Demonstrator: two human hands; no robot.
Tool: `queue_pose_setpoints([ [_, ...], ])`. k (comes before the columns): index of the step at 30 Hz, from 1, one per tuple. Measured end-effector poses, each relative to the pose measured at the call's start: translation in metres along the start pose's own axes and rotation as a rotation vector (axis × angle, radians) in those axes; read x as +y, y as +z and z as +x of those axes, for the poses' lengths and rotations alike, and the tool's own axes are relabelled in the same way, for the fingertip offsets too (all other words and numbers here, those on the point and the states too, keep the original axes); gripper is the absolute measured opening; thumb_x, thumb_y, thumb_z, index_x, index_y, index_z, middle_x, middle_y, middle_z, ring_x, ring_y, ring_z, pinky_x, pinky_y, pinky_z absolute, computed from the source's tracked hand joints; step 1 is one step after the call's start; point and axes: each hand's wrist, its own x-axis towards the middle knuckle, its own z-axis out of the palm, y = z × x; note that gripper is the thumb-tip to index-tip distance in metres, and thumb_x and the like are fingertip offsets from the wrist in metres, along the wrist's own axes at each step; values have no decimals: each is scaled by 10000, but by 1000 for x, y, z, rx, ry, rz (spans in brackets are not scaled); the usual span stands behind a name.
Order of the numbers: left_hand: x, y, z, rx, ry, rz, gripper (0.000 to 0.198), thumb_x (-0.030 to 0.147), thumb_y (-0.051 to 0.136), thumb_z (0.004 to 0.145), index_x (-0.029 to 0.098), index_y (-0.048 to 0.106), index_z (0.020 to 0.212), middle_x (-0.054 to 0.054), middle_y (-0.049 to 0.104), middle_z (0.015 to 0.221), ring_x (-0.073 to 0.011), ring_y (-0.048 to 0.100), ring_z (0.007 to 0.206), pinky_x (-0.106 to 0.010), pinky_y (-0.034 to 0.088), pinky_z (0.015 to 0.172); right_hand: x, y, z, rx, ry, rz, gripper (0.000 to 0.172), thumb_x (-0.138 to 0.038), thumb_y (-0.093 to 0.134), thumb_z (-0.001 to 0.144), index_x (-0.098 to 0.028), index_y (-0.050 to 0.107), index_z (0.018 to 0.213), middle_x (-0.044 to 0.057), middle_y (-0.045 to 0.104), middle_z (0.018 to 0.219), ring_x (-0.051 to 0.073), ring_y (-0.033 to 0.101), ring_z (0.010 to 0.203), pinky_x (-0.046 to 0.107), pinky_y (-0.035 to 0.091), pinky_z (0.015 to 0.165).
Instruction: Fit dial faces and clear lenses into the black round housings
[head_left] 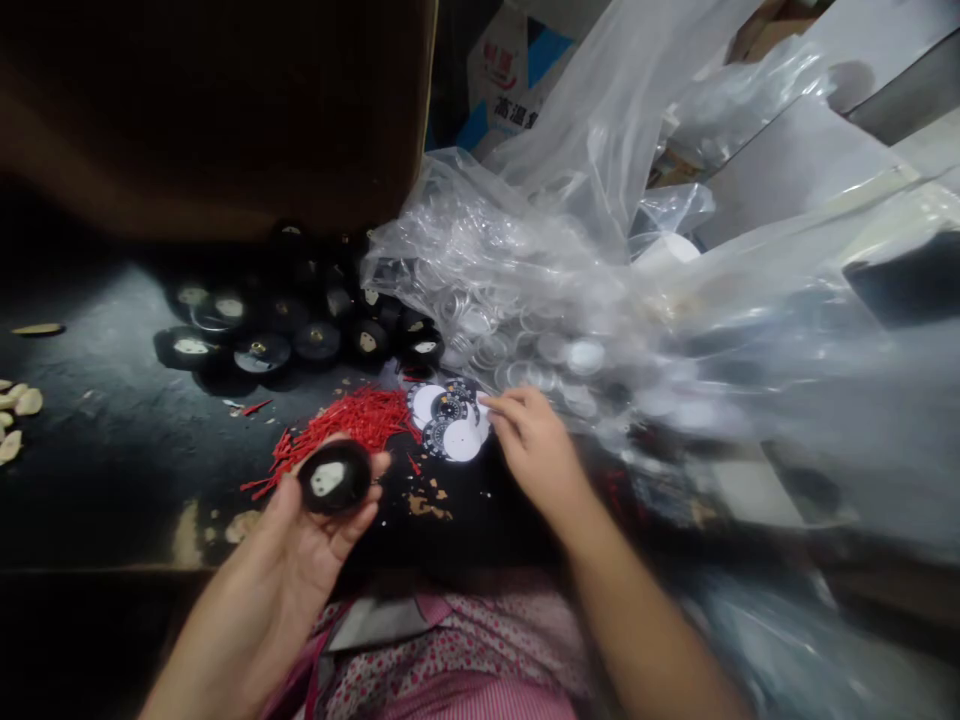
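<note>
My left hand (300,545) holds a round black case (351,487) with a whitish patch inside it, fingers curled around its rim. Just beyond it lies a heap of small red pointers (360,420). To the right, my right hand (529,435) pinches at the edge of a small pile of printed round dials (459,438), some white-centred and some black with scale marks. Thumb and forefinger meet at the dials' right edge; whether a single dial is lifted between them is hard to make out.
Many more black round cases (259,352) are grouped at the back left. A clear plastic bag (525,220) spills clear round discs (536,345) behind the dials. A large brown box (225,120) stands at the back. Pale seeds or nuts (28,402) lie at the far left.
</note>
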Motion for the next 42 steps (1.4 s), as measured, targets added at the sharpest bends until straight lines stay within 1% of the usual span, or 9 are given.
queue_pose_setpoints([
  [3, -14, 10, 0, -59, -124, -107, 350, 468, 582, 881, 232, 675, 1122, -109, 722, 1177, -268, 690, 1053, -386, 594, 853, -20, 4, -11, -37, -119, 62, 294, -203, 496, 940, -268, 707, 1133, 42, 581, 877, 161, 611, 771, 305, 537, 760],
  [8, -15, 22, 1, -52, -58, -244, 266, 415, 518, 927, 261, 691, 1058, -44, 707, 1206, -247, 669, 1084, -433, 561, 920, -48, 13, -20, -198, -240, 167, 318, -336, 590, 925, -238, 673, 1216, 34, 632, 848, 161, 611, 792, 299, 513, 770],
  [15, -18, 22, -7, -57, -4, -308, 209, 395, 553, 912, 250, 698, 953, -34, 733, 1119, -256, 680, 1057, -459, 564, 916, -53, 15, -13, -163, 100, 456, 239, -224, 674, 843, -192, 689, 1079, 44, 669, 960, 150, 621, 799, 283, 516, 736],
  [17, -19, 21, -7, -58, 6, -266, 247, 403, 551, 914, 251, 694, 1045, -45, 723, 1152, -244, 672, 1074, -441, 550, 943, -55, 12, -13, -141, 112, 552, 144, -182, 629, 863, -191, 702, 986, 35, 691, 962, 149, 638, 853, 273, 508, 776],
  [20, -22, 21, -6, -58, 52, -134, 303, 391, 593, 897, 233, 676, 1142, -54, 724, 1154, -207, 675, 1056, -370, 537, 961, -61, 6, -14, -111, 42, 595, 179, -160, 569, 901, -220, 719, 978, 11, 682, 908, 135, 632, 869, 267, 494, 809],
  [24, -31, 22, -11, -91, 130, 5, 275, 384, 662, 850, 270, 710, 1096, -22, 715, 1194, -208, 650, 1118, -329, 530, 964, -73, 4, -11, -119, -24, 543, 179, -141, 574, 892, -221, 706, 983, 3, 606, 857, 124, 591, 809, 252, 486, 756],
  [29, -37, 15, -11, -38, 128, 185, 350, 443, 692, 812, 333, 706, 1144, 16, 665, 1300, -218, 547, 1271, -296, 438, 1059, -78, 6, -7, -142, 51, 475, 41, -149, 616, 851, -182, 597, 866, -10, 586, 813, 116, 548, 719, 239, 449, 665],
  [35, -36, 3, -1, -153, 161, 321, 365, 440, 669, 831, 358, 681, 1187, 24, 623, 1359, -235, 551, 1262, -283, 531, 946, -74, -3, -6, -218, -2, 418, 56, -137, 599, 859, -186, 573, 853, -15, 580, 809, 119, 546, 746, 243, 427, 680],
  [42, -31, -1, 0, -231, 136, 393, 366, 441, 652, 844, 320, 681, 1188, -6, 632, 1340, -233, 565, 1243, -287, 530, 944, -71, -3, -2, -287, 74, 445, 56, -154, 602, 846, -192, 564, 829, -26, 580, 769, 114, 534, 687, 244, 425, 636],
])
